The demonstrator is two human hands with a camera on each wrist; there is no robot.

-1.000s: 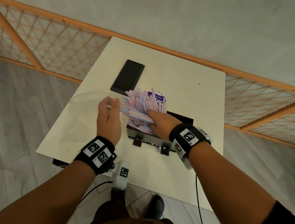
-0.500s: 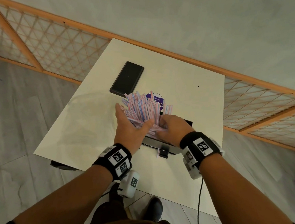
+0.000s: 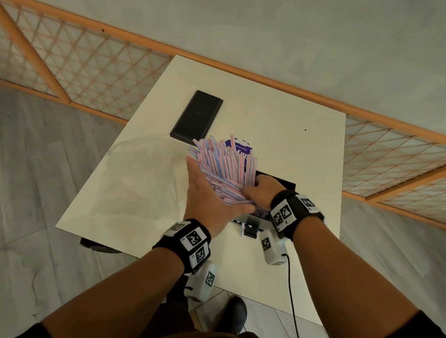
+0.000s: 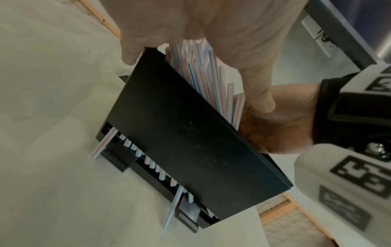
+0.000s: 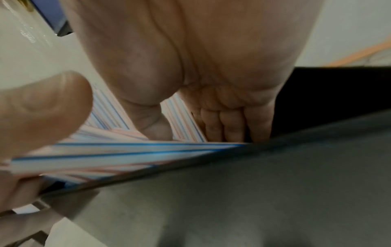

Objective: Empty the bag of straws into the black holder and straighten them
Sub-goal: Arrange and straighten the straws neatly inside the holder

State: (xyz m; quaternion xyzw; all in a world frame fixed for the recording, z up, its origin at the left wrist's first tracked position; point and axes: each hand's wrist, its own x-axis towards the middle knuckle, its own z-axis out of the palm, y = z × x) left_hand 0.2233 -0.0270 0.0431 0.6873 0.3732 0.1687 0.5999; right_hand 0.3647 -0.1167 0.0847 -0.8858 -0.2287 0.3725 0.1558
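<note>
A thick bundle of pink-and-blue striped straws (image 3: 225, 161) stands fanned and leaning left in the black holder (image 3: 288, 185) near the table's front edge. My left hand (image 3: 206, 194) lies flat against the bundle's left side, fingers straight and thumb (image 5: 42, 108) across the near straws. My right hand (image 3: 261, 189) reaches into the holder, with its curled fingers (image 5: 224, 127) and thumb gripping part of the straws (image 5: 182, 117). The purple bag (image 3: 241, 147) shows just behind the bundle. In the left wrist view, a few straws (image 4: 103, 143) poke out of the slot under the holder's front wall (image 4: 190, 142).
The holder's flat black lid (image 3: 196, 118) lies on the white table (image 3: 140, 189) at the back left. A wood-framed lattice partition (image 3: 91, 59) runs behind the table. A cable (image 3: 293, 294) hangs off the front edge on the right.
My left hand has moved right from beside the bundle until it presses flat against the straws. The straws are gathered tighter and more upright. My right hand has stayed in the holder.
</note>
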